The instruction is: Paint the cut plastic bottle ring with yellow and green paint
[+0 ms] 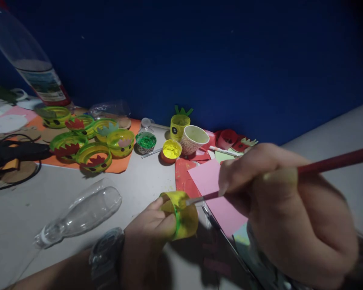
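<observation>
My left hand (pixel 145 237), with a watch on its wrist, is closed round a yellow-painted plastic bottle piece with a green rim (pixel 181 215). My right hand (pixel 287 213) pinches a red-handled paintbrush (pixel 326 163). The brush tip touches the top of the yellow piece. Both hands are low in the view, over the grey table (pixel 139 185).
A small pot of yellow paint (pixel 171 150), a green-filled cup (pixel 145 141) and a patterned cup (pixel 194 139) stand behind. Several yellow-green rings (pixel 93 155) lie on orange paper. A clear bottle top (pixel 81 215) lies left. Pink paper (pixel 211 181) is under my right hand. A black glue gun (pixel 15 152) sits far left.
</observation>
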Action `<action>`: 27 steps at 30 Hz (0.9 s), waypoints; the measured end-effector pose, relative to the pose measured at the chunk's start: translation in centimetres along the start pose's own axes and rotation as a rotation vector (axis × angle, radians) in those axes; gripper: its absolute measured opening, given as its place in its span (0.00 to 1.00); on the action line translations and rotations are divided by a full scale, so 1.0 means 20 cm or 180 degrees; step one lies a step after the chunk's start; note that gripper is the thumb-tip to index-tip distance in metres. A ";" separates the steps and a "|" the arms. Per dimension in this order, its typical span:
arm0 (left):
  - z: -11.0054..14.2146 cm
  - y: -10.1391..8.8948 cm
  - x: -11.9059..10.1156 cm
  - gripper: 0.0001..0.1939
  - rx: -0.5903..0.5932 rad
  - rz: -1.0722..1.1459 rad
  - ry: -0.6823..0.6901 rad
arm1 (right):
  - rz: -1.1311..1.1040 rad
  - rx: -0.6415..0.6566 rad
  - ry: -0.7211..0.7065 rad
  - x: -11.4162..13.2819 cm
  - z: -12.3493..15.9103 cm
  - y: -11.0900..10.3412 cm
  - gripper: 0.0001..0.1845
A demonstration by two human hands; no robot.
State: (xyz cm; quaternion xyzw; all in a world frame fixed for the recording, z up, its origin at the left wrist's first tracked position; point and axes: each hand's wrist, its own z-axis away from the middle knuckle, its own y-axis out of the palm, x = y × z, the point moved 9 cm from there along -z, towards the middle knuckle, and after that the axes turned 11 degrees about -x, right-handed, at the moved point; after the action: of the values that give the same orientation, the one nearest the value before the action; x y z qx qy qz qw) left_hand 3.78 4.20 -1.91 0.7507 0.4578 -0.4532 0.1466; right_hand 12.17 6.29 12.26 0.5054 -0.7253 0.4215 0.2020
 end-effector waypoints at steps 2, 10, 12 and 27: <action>0.00 0.00 -0.01 0.28 0.0005 0.0013 0.0062 | 0.0006 0.0216 -0.0152 0.01 0.00 0.04 0.13; 0.01 0.03 0.02 0.29 0.0265 -0.0283 -0.0060 | 0.0072 0.0160 -0.0178 0.02 0.01 0.02 0.13; 0.01 0.04 0.01 0.28 0.0350 -0.0340 -0.0048 | 0.0110 0.0195 -0.0262 0.03 0.02 0.02 0.11; -0.01 0.02 -0.03 0.24 0.0411 -0.0336 0.0074 | 0.0304 0.0261 -0.0030 -0.01 0.01 0.04 0.13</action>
State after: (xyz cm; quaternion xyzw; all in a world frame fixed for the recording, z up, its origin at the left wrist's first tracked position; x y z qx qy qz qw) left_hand 4.17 3.73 -1.50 0.7386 0.4682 -0.4801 0.0685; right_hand 11.54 6.25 11.71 0.4801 -0.7317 0.4576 0.1573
